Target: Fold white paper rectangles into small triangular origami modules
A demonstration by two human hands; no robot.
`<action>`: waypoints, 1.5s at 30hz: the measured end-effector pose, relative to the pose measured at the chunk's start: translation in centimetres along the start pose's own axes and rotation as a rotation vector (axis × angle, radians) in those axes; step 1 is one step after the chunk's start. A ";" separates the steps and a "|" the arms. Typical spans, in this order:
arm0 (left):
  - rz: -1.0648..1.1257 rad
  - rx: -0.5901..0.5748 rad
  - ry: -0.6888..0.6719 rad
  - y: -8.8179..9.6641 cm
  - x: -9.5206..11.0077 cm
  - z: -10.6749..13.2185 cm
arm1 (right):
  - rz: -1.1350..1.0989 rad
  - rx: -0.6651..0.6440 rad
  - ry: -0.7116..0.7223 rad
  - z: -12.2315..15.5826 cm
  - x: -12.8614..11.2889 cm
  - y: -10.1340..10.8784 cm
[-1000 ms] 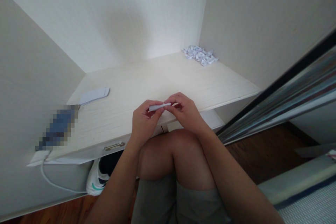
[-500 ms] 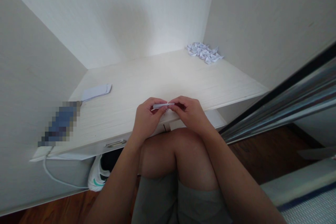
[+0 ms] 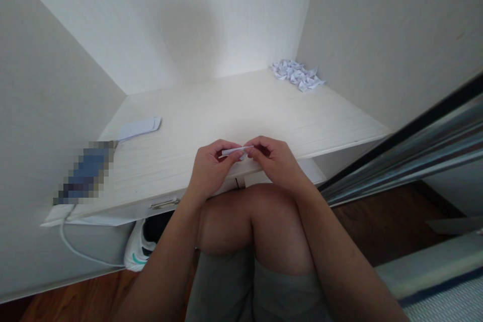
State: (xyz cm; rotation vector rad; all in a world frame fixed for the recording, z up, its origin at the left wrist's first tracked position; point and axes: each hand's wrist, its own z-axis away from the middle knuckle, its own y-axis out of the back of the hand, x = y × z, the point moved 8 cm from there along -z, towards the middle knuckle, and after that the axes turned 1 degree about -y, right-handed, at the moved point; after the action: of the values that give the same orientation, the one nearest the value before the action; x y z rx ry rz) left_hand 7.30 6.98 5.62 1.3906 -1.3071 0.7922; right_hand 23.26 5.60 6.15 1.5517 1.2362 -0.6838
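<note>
One plain-looking folded white paper (image 3: 231,151) is pinched by the left hand (image 3: 211,165) and right hand (image 3: 276,159).

The left hand (image 3: 212,167) and right hand (image 3: 276,158) pinch a white paper strip (image 3: 228,151) near the front edge of the desk (image 3: 188,126).

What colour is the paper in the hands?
White; the paper shows best in the head view.

A paper strip (image 3: 230,151) sits between left hand (image 3: 212,165) and right hand (image 3: 274,158); on the desk (image 3: 204,110), folded papers (image 3: 298,76) back right, seemingly a phone (image 3: 86,173) left.
</note>
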 end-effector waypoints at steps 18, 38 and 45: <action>-0.043 0.055 -0.103 0.2 1.4 0.6 | -0.102 -0.040 -0.002 -0.5 0.3 -0.5; 0.089 0.036 0.014 0.3 0.1 0.6 | -0.240 -0.069 -0.123 -0.9 1.1 -0.5; 0.175 0.030 0.066 0.3 -0.6 0.4 | -0.277 -0.059 -0.143 -0.9 0.9 -0.4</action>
State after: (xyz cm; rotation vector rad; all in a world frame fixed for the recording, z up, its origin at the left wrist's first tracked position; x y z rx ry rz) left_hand 6.77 6.79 4.98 1.2746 -1.3832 0.9711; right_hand 23.01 6.79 5.55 1.2725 1.3629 -0.9116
